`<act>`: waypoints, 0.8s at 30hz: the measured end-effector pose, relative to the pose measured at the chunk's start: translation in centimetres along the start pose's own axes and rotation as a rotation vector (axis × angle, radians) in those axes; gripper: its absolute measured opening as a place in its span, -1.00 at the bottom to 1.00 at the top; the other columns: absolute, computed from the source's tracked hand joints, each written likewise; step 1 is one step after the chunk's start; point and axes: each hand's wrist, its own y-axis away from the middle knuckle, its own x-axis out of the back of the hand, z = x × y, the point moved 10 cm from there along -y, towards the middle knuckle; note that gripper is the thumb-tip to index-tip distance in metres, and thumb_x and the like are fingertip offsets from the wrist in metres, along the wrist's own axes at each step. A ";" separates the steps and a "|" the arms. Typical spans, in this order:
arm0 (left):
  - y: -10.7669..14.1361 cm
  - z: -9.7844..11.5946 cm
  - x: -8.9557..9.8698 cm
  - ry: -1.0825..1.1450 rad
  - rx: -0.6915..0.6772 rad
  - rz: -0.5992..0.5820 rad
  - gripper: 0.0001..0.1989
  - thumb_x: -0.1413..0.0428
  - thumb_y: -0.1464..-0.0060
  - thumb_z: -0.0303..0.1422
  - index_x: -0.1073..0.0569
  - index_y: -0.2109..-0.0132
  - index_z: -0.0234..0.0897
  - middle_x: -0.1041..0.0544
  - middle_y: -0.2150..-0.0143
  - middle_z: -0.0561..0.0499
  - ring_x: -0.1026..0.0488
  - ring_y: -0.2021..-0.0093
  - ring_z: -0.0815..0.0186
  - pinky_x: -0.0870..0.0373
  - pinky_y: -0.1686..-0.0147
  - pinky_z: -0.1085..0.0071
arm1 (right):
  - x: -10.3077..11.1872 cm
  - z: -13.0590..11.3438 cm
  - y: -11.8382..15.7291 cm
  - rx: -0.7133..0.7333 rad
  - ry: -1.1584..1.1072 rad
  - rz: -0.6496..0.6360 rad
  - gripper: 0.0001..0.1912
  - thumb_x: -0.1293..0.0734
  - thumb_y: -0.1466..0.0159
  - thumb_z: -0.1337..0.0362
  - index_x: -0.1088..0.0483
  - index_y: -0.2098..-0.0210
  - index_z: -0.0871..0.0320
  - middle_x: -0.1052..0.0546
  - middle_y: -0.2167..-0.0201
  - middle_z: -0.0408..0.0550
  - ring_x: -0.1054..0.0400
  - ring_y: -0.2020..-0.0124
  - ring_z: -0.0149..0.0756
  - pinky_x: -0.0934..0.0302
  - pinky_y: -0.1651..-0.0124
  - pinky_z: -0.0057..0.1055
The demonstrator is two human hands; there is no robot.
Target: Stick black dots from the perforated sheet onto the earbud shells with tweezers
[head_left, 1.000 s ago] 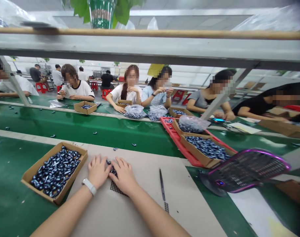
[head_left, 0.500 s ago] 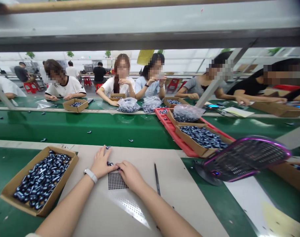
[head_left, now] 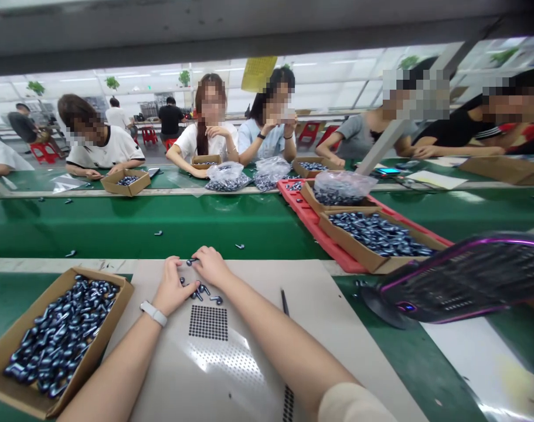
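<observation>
On a grey board (head_left: 170, 363) lie several dark blue, glossy stemmed earbuds (head_left: 200, 291) in a loose cluster. My left hand (head_left: 172, 290), with a watch on its wrist, rests beside them, thumb and fingers apart; its thumb touches the cluster. Just beyond, my right hand (head_left: 211, 266) has its fingertips closed on one earbud (head_left: 191, 262) near the board's far edge. Nearer to me is a square grid of small black round dots (head_left: 208, 322) on a clear, shiny sheet (head_left: 231, 357). Both hands are above this grid.
A cardboard tray (head_left: 128, 288) full of earbuds stands at left. A dark pen-like tool (head_left: 285, 302) lies right of my forearm. A purple-lit fan (head_left: 464, 281) stands at right, before a red tray (head_left: 308, 220) of boxes. Co-workers sit across the green belt (head_left: 117, 228).
My right hand has moved from the dot grid up to an earbud at the far side, uncovering the grid. My left hand has shifted slightly left. The camera view has tilted down.
</observation>
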 end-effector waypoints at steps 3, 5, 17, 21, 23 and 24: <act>0.0 0.0 0.1 0.035 0.009 0.010 -0.60 -0.14 -0.03 -0.25 -0.12 0.09 -0.19 -0.27 0.03 -0.12 -0.34 -0.07 0.07 -0.29 -0.12 0.04 | -0.7 0.1 -1.1 -0.033 -0.005 -0.002 -0.74 -0.32 -0.36 0.20 -0.42 0.03 0.19 -0.47 -0.03 0.02 -0.39 -0.04 -0.16 -0.31 -0.09 -0.05; -0.1 -0.1 0.2 0.049 0.032 0.015 -0.65 -0.11 -0.05 -0.28 -0.12 0.09 -0.20 -0.28 0.07 -0.10 -0.36 -0.02 0.10 -0.30 -0.11 0.06 | -0.5 0.6 -1.1 -0.071 -0.020 0.008 -0.74 -0.32 -0.36 0.19 -0.42 0.02 0.19 -0.48 -0.02 0.02 -0.40 -0.03 -0.16 -0.32 -0.08 -0.06; 0.0 1.1 -0.4 0.049 0.068 -0.160 -0.69 -0.05 0.07 -0.47 -0.26 0.11 -0.23 -0.44 0.13 -0.11 -0.43 0.05 0.09 -0.36 -0.03 0.09 | 2.1 4.7 4.4 -0.235 -0.204 0.004 -0.78 -0.30 -0.36 0.18 -0.43 0.22 0.24 -0.51 0.27 -0.10 -0.43 0.28 -0.34 -0.38 0.21 -0.32; 0.9 2.6 -1.3 0.046 0.018 -0.285 -0.55 -0.06 0.16 -0.52 -0.33 0.03 -0.24 -0.47 0.05 -0.14 -0.42 -0.02 0.05 -0.32 -0.09 0.06 | 4.2 7.3 9.6 -0.365 -0.101 0.084 -0.95 -0.33 -0.22 0.37 -0.39 0.39 0.19 -0.48 0.28 -0.03 -0.37 0.15 -0.16 -0.21 0.10 -0.23; 1.3 3.5 -1.9 0.045 -0.020 -0.350 -0.49 -0.10 0.19 -0.52 -0.37 -0.01 -0.23 -0.49 0.01 -0.13 -0.42 -0.05 0.03 -0.30 -0.12 0.06 | 4.7 7.5 12.1 -0.409 -0.053 0.133 -0.86 -0.28 -0.17 0.43 -0.39 0.27 0.17 -0.46 0.17 0.05 -0.32 0.04 -0.04 -0.11 0.06 -0.18; 1.5 3.9 -2.2 0.043 -0.037 -0.377 -0.47 -0.13 0.18 -0.50 -0.38 -0.03 -0.22 -0.50 -0.01 -0.13 -0.42 -0.06 0.02 -0.29 -0.13 0.05 | 4.4 7.1 13.0 -0.400 -0.049 0.131 -0.81 -0.25 -0.17 0.45 -0.39 0.22 0.15 -0.47 0.15 0.05 -0.31 0.03 -0.04 -0.09 0.04 -0.18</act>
